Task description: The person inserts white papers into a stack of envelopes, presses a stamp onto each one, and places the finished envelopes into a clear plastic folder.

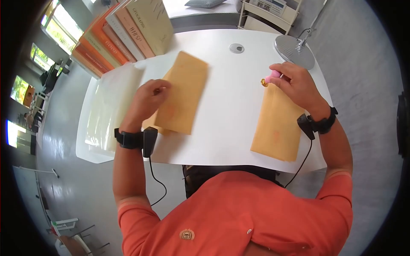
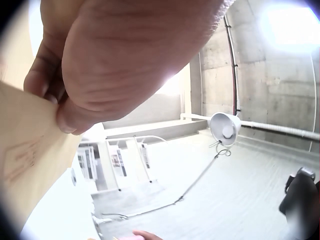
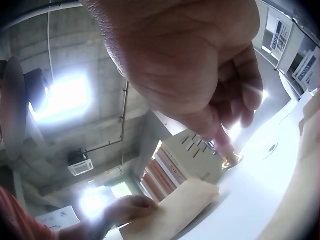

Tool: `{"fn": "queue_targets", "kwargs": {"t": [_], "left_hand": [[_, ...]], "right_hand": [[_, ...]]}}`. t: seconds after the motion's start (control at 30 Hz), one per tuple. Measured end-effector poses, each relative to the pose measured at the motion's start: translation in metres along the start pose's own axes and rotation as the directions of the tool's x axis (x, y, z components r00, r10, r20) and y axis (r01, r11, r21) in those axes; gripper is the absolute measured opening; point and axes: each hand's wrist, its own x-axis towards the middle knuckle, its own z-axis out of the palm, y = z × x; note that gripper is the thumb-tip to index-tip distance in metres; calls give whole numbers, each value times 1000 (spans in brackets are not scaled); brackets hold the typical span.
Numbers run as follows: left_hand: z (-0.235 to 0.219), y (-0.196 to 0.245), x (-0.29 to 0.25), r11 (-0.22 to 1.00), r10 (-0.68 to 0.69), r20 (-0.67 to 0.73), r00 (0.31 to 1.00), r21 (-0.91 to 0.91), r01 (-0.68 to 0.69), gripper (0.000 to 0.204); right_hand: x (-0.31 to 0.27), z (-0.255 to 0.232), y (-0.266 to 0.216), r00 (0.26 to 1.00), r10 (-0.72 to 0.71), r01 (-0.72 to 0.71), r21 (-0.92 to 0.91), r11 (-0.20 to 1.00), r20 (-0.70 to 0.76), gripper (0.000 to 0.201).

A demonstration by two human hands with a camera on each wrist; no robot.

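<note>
My left hand pinches a tan paper envelope by its left edge, tilted over the desk, with another tan envelope partly hidden beneath it. Up close, the left wrist view shows thumb and fingers on the envelope's edge and a faint reddish mark on its face. On the right, my right hand grips a wax seal stamp by its pink handle, its round gold head pointing out past the fingers. Below that hand a tan envelope lies flat on the desk, its upper part overlapped by the hand.
Clear plastic sleeves lie on the left of the white desk. A row of books stands at the back left. Toward the back are a round cable grommet and, at the right edge, a desk lamp.
</note>
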Motion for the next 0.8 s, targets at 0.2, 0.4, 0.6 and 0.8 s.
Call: {"fn": "queue_targets", "kwargs": {"t": [0.2, 0.4, 0.6, 0.8], "left_hand": [[81, 43, 10, 964, 222, -23, 975, -146, -223, 26], [191, 107, 37, 954, 285, 206, 936, -158, -255, 59], [186, 114, 34, 925, 192, 402, 895, -378, -29, 43], [137, 36, 55, 948, 103, 332, 938, -319, 9, 24]], "right_hand": [[-16, -8, 25, 998, 29, -32, -54, 998, -47, 31], [-22, -5, 26, 992, 60, -66, -53, 996, -110, 34], [-56, -29, 18, 986, 124, -130, -53, 990, -108, 38], [-31, 23, 46, 991, 88, -85, 38, 996, -105, 35]]}}
